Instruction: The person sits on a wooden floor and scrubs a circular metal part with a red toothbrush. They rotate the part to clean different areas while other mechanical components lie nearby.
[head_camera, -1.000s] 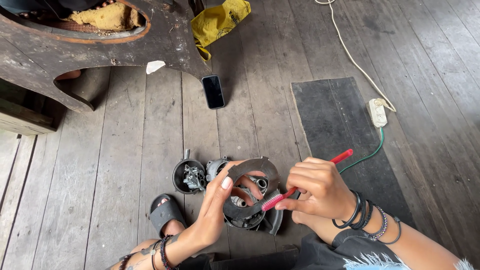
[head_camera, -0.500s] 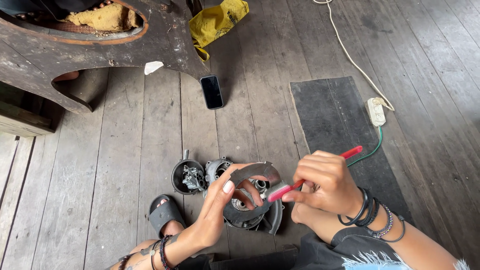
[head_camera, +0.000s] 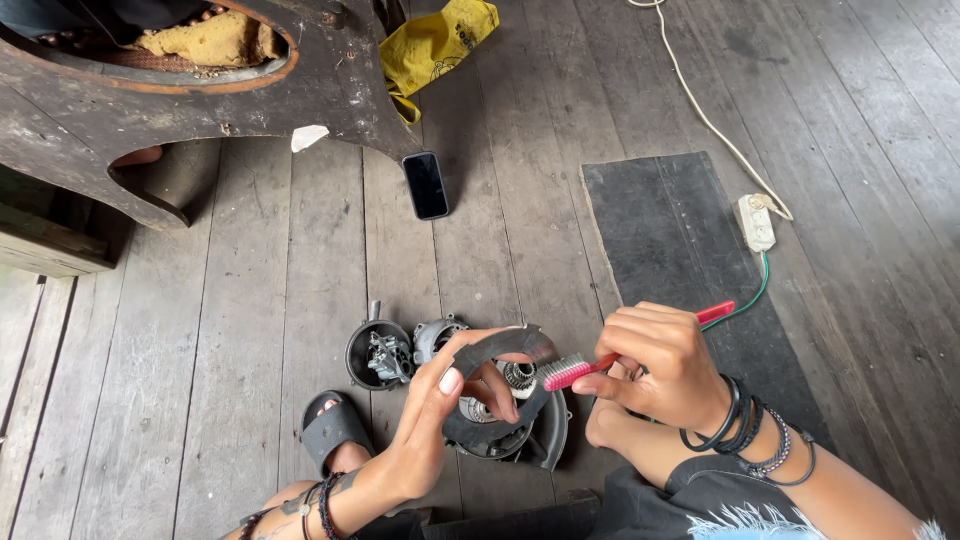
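Note:
My left hand (head_camera: 440, 410) grips a dark grey ring-shaped metal part (head_camera: 510, 348), holding it up over the floor. My right hand (head_camera: 655, 365) holds a red toothbrush (head_camera: 575, 371), its bristled head touching the ring's right side. Directly beneath the ring lies a round engine casing (head_camera: 520, 435) with gears showing inside. To its left sit a small black bowl holding a metal part (head_camera: 378, 355) and a grey housing (head_camera: 435, 335).
A black phone (head_camera: 425, 185) lies on the wooden floorboards. A black rubber mat (head_camera: 680, 250) is at right, with a white power strip (head_camera: 755, 222) and its cord. A yellow bag (head_camera: 435, 45) and a rusty dark vehicle body panel (head_camera: 200, 110) are at the top left. My foot in a black sandal (head_camera: 335, 430) rests below.
My right hand has shifted the toothbrush slightly along the ring, and the brush head now meets the ring's right edge. My left hand keeps its hold on the ring.

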